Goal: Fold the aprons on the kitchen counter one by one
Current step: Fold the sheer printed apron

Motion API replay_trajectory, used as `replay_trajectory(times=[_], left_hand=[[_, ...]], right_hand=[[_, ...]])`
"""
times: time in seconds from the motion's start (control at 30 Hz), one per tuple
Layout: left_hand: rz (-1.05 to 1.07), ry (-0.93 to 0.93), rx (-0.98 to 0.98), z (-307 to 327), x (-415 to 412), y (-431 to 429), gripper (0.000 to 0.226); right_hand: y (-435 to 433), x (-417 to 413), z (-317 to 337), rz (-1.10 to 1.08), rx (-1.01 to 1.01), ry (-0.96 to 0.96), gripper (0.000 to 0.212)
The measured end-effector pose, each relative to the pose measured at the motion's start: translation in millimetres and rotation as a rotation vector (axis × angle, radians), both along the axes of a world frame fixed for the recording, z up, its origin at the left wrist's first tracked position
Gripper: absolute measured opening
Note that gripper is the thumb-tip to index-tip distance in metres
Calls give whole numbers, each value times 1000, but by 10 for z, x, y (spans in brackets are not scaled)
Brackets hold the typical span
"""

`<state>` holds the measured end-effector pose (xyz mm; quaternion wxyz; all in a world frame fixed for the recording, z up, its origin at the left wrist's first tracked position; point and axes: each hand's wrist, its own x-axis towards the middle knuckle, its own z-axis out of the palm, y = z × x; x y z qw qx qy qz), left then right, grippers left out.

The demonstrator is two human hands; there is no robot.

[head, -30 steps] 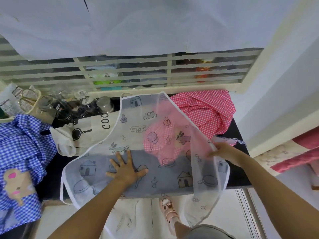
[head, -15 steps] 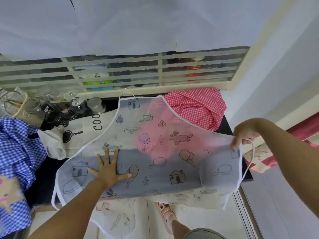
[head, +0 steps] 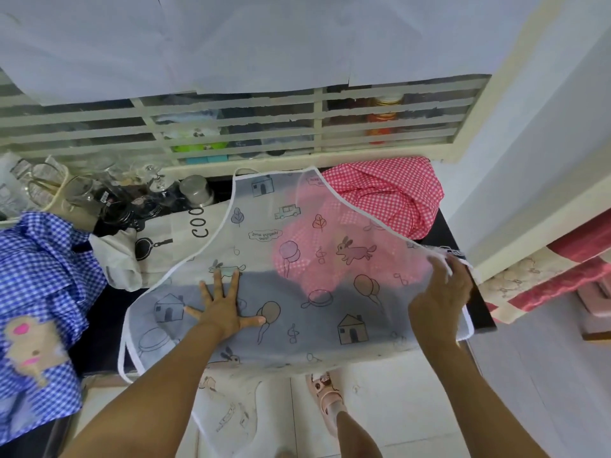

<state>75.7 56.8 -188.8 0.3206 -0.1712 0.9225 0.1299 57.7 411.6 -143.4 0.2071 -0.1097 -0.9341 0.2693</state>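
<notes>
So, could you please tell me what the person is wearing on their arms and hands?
Nothing shows: the left hand and right hand are ungloved, with no rings, watch or bracelet visible, and both forearms are bare to the frame edge.

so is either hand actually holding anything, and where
The right hand pinches the sheer printed apron at its right-side corner. The left hand only presses flat on it.
</notes>
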Motion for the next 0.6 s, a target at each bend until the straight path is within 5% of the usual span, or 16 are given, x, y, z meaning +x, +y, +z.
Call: replay_trajectory(times=[0.07, 0.13, 0.2, 0.27, 0.37, 0.5, 0.6], left_hand=[[8, 33, 9, 15, 4, 20, 127], [19, 85, 30, 11, 29, 44, 125], [46, 187, 40, -23, 112, 81, 118], [105, 418, 119, -41, 282, 100, 88], [282, 762, 308, 98, 773, 22, 11], [706, 755, 404, 37, 1491, -335, 49], [850, 452, 422, -178, 1799, -624, 52]], right_hand=[[-266, 225, -32, 299, 56, -43, 47], [-576, 474, -141, 514, 42, -343, 39], [-786, 689, -370, 561, 119, -717, 68], [-850, 779, -606, 564, 284, -769, 99], [-873, 768, -692, 562, 368, -788, 105], [-874, 729, -638, 559, 452, -811, 100], [-873, 698, -620, 563, 517, -813, 83]])
